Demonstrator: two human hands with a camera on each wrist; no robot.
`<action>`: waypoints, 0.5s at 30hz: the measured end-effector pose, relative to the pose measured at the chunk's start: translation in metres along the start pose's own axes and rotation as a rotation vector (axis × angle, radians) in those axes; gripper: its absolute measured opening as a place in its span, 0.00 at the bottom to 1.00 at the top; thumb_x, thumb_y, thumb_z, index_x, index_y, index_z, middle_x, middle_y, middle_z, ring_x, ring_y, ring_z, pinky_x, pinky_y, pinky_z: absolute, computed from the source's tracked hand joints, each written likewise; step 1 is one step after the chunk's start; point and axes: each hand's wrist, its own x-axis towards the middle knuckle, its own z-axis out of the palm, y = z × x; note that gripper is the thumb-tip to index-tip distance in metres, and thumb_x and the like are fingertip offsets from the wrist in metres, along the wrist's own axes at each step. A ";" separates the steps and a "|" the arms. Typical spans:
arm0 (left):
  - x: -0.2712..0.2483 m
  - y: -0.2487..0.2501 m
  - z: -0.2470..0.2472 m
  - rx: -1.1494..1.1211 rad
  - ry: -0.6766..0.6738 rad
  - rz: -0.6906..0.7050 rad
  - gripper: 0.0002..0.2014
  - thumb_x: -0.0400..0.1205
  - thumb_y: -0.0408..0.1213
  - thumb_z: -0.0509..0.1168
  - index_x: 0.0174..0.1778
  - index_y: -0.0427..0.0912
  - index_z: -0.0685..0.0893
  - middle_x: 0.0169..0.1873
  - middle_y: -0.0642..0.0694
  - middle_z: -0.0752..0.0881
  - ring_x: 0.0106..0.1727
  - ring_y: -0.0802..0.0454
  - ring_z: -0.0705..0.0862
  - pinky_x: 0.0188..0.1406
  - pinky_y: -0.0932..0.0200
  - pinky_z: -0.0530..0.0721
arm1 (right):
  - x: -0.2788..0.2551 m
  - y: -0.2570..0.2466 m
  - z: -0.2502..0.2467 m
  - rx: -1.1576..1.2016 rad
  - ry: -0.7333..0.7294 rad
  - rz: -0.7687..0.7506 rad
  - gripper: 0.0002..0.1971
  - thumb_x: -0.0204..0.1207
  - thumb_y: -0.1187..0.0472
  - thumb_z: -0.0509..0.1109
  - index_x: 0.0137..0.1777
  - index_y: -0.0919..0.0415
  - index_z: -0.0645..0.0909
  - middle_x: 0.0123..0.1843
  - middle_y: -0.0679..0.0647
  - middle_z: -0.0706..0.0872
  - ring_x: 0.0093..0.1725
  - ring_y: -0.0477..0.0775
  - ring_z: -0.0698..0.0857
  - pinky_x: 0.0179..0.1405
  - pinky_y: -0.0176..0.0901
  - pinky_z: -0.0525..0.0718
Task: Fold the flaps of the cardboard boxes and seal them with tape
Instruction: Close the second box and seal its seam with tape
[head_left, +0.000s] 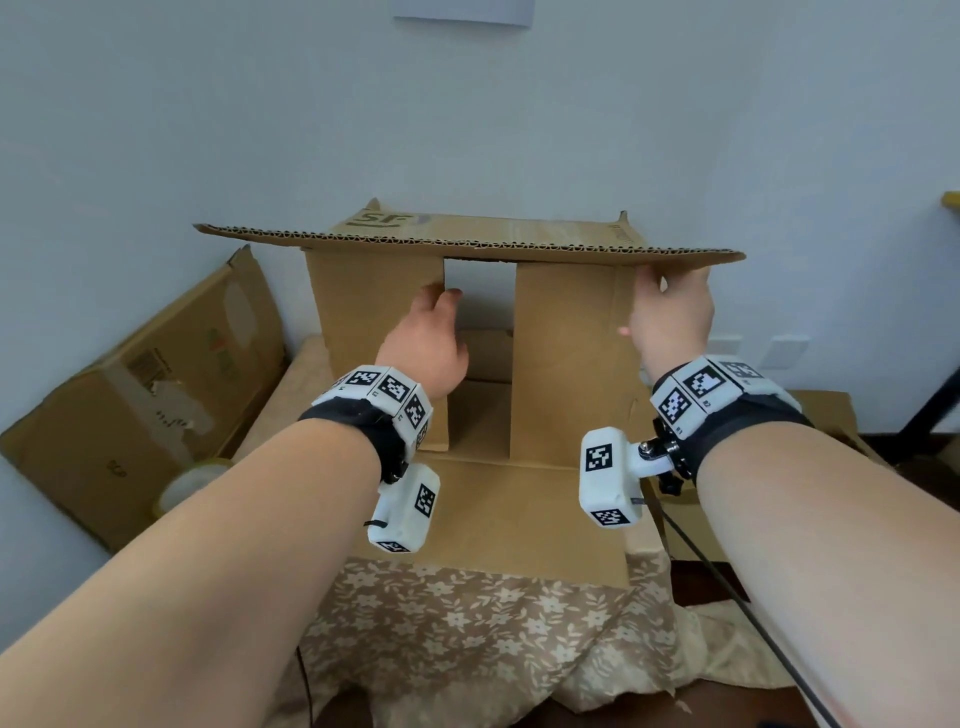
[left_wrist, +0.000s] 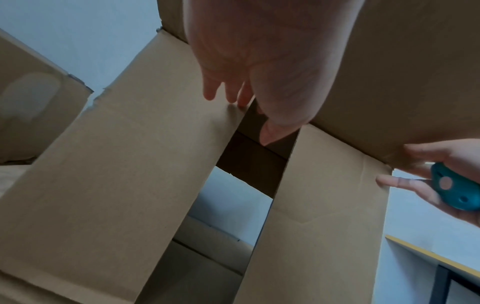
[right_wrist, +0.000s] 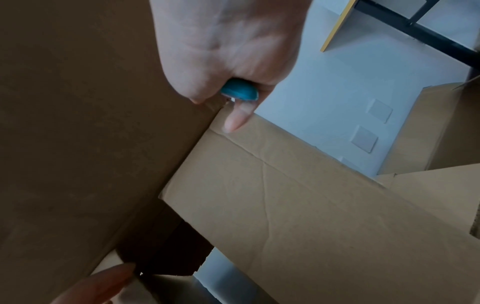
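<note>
So the cardboard box (head_left: 519, 364) sits on a flowery cloth (head_left: 467, 623), open side facing the person, top flap (head_left: 467, 244) sticking out level. Left hand (head_left: 428, 343) reaches into the gap between the two upright side flaps, fingers fairly straight, touching the left one's edge. Right hand (head_left: 670, 312) pinches the top flap's right end while also gripping a small teal object (right_wrist: 239, 90). A tape roll (head_left: 187, 486) lies off to the left by another box (head_left: 140, 395).
</note>
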 end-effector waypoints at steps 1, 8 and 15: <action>0.005 -0.001 0.003 0.015 -0.012 0.000 0.29 0.79 0.37 0.63 0.78 0.43 0.64 0.76 0.40 0.64 0.64 0.37 0.79 0.62 0.42 0.80 | 0.000 0.003 0.001 0.011 0.012 -0.003 0.16 0.78 0.55 0.61 0.64 0.59 0.71 0.40 0.40 0.76 0.46 0.65 0.88 0.48 0.60 0.87; 0.017 -0.004 0.012 0.143 -0.044 -0.010 0.33 0.79 0.38 0.64 0.80 0.45 0.61 0.82 0.46 0.54 0.83 0.43 0.51 0.76 0.33 0.61 | 0.000 0.009 -0.001 0.007 0.014 -0.055 0.17 0.76 0.49 0.64 0.62 0.55 0.75 0.58 0.56 0.86 0.57 0.66 0.84 0.52 0.65 0.85; -0.010 -0.006 0.000 0.214 -0.017 0.034 0.33 0.79 0.39 0.62 0.81 0.48 0.59 0.82 0.44 0.55 0.83 0.44 0.51 0.78 0.33 0.57 | -0.008 0.001 -0.006 0.069 -0.026 0.083 0.10 0.78 0.55 0.61 0.58 0.49 0.74 0.36 0.40 0.78 0.39 0.58 0.86 0.18 0.35 0.81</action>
